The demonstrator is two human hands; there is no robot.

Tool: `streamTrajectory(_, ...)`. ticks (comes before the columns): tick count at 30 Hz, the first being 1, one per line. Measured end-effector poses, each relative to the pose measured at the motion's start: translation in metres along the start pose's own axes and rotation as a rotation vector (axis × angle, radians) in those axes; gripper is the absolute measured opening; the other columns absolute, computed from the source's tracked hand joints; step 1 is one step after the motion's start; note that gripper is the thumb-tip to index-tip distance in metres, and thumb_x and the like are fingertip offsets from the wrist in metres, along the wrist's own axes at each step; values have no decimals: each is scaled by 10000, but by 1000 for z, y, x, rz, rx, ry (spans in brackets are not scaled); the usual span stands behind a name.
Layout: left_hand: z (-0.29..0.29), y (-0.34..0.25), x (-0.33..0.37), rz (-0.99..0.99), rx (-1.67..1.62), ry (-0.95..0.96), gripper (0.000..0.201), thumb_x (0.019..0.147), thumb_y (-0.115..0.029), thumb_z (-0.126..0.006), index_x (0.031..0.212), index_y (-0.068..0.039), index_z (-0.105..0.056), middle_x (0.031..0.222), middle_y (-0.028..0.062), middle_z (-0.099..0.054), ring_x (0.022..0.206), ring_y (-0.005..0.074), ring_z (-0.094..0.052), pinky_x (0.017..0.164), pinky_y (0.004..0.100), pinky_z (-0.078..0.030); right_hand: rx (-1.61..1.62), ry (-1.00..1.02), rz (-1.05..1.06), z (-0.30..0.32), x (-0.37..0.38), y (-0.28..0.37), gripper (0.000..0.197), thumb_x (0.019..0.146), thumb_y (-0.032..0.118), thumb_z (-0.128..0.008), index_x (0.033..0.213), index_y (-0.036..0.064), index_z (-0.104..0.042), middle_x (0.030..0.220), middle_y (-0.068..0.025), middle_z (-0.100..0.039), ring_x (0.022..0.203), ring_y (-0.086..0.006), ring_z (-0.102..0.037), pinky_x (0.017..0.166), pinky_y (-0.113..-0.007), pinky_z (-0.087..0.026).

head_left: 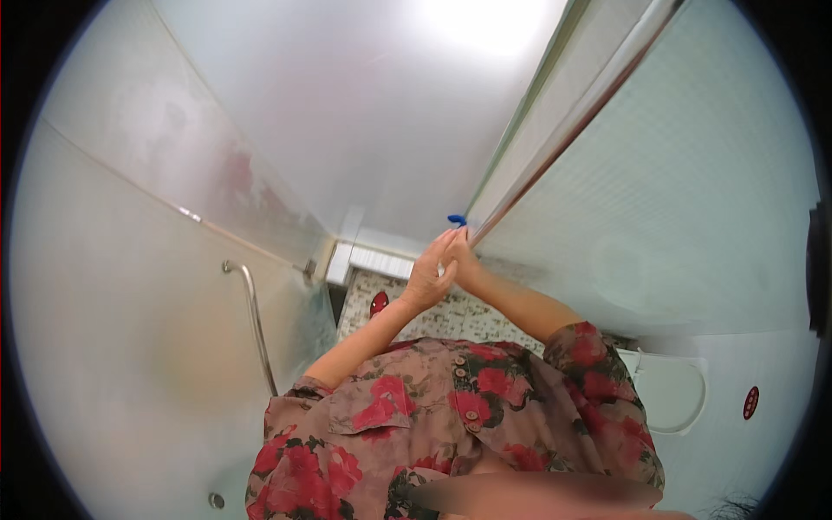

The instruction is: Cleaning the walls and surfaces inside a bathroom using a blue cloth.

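My left hand (427, 279) reaches up from the left with its fingers stretched out and its thumb apart. It overlaps part of my right hand (462, 259), whose fingers are bent and partly hidden. At the fingertips of both hands a small blue curved piece (457, 220) sticks out; my right fingers appear closed on its lower end, though its exact kind is too small to tell. Both hands are at the lower end of a tall pale panel edge (520, 186) with a brown-red strip.
A frosted panel (390, 113) stands ahead. A metal grab bar (254, 312) is on the left wall. Below lie a white sill (381, 262) and patterned floor (357, 303) with a red shoe tip (379, 303). A white basin (672, 394) sits at right.
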State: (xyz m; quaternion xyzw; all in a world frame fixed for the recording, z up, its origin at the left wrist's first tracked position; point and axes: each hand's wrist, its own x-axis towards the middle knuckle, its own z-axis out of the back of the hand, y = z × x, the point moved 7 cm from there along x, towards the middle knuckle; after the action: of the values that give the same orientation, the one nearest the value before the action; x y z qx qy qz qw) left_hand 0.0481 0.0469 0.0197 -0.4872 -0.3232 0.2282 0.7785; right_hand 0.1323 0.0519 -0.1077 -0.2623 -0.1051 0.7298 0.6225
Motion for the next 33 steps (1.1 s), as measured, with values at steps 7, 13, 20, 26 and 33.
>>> streamTrajectory(7, -15, 29, -17, 375, -161, 14, 565, 864, -97, -587, 1400, -17, -426, 1331, 213, -522, 1213, 363, -519, 1009, 400, -413, -266, 280, 244, -14, -28, -4, 439, 886, 307, -527, 1195, 26, -662, 1259, -223, -600, 1242, -463, -479, 1058, -657, -242)
streamTrajectory(13, -30, 53, -16, 277, -66, 113, 586, 875, -119, -616, 1429, -94, -426, 1345, 182, -520, 1157, 264, -563, 863, 336, -500, -204, 310, 93, -50, -22, -6, 470, 908, 319, -495, 1237, 13, -634, 1292, -253, -566, 1251, -478, -457, 1048, -653, -253)
streamTrajectory(20, -34, 109, -59, 442, -67, 131, 568, 869, -143, -607, 1408, -74, -440, 1312, 177, -552, 1011, 298, -600, 866, 348, -483, -187, 454, 133, -93, -12, 21, 475, 936, 281, -456, 1265, -33, -595, 1336, -280, -517, 1271, -511, -398, 1020, -649, -286)
streamTrajectory(26, -64, 134, -72, 529, -144, 117, 569, 884, -152, -585, 1416, -44, -414, 1368, 211, -494, 1264, 364, -473, 1052, 415, -384, -160, 468, 173, -162, 2, 42, 520, 920, 312, -464, 1265, -59, -582, 1350, -325, -483, 1267, -492, -422, 1029, -610, -311)
streamTrajectory(33, -96, 173, -103, 665, -181, 18, 563, 889, -153, -580, 1403, -10, -400, 1375, 226, -475, 1263, 372, -460, 1058, 427, -375, -119, 599, 263, -212, 17, 78, 506, 943, 296, -438, 1287, -53, -567, 1371, -320, -467, 1285, -491, -407, 1038, -607, -306)
